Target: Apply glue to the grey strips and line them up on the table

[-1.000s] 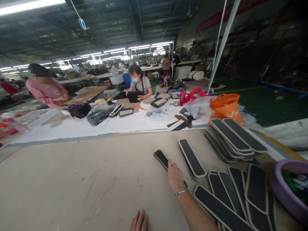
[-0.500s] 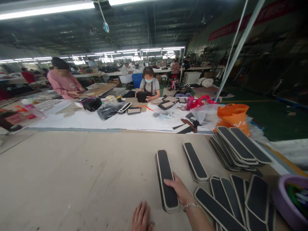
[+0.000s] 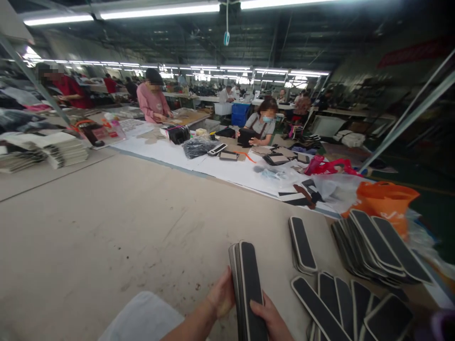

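Near six o'clock, the half-closed left hand (image 3: 223, 294) cups one stack of strips (image 3: 245, 279); the right hand (image 3: 270, 316) grips its opposite side, thumb across its face. Three other piles (image 3: 303, 242) lie toward four o'clock.

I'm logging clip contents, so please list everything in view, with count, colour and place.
Table: one, beige, foreground
Far table: one, white, beyond it
Held stack: one, dark with pale edges, bottom centre
Small stack: one, same colours, right of it
Pile: one, same colours, far right
Loose strips: several, same colours, lower right
Tub: one, purple, lower right corner
Bag: one, orange, behind the pile
Second bag: one, red, left of that
Wrapped bundle: one, dark, far table
Scraps: several, mixed, far table
Pale stacks: several, white, left
Bin: one, blue, background
Workers: several, mixed clothing, background
Lamps: several, white, overhead
Cloth: one, pale, bottom edge
Left grip: one, bare hand, against held stack
Right grip: one, bare hand, on its right side
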A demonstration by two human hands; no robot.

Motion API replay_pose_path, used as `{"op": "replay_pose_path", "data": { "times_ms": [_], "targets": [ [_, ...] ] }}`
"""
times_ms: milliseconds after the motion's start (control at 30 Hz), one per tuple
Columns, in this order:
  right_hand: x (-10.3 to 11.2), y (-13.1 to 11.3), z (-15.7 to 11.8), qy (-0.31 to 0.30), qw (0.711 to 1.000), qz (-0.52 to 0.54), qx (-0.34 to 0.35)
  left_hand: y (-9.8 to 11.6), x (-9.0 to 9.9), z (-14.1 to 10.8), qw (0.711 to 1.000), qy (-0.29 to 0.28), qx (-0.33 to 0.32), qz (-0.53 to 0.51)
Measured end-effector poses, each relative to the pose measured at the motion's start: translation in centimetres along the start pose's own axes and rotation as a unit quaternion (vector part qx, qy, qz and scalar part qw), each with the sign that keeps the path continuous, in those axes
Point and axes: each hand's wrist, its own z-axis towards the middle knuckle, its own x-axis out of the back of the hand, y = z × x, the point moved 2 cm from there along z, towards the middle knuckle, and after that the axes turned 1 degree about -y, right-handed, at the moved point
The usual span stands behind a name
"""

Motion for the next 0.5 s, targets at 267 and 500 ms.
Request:
{"op": "replay_pose_path", "data": {
  "times_ms": [267, 500],
  "targets": [
    [-0.3, -0.6, -1.6, -0.037, 0.981, -0.189, 0.01, -2.3, -2.4, -1.4, 0.992, 0.026, 0.01, -0.127],
    [-0.6, -1.2, -2.7, 0.129, 0.895, -0.406, 0.13, -2.2, -3.4, -1.2, 0.986, 0.052, 0.035, -0.153]
  ]
}}
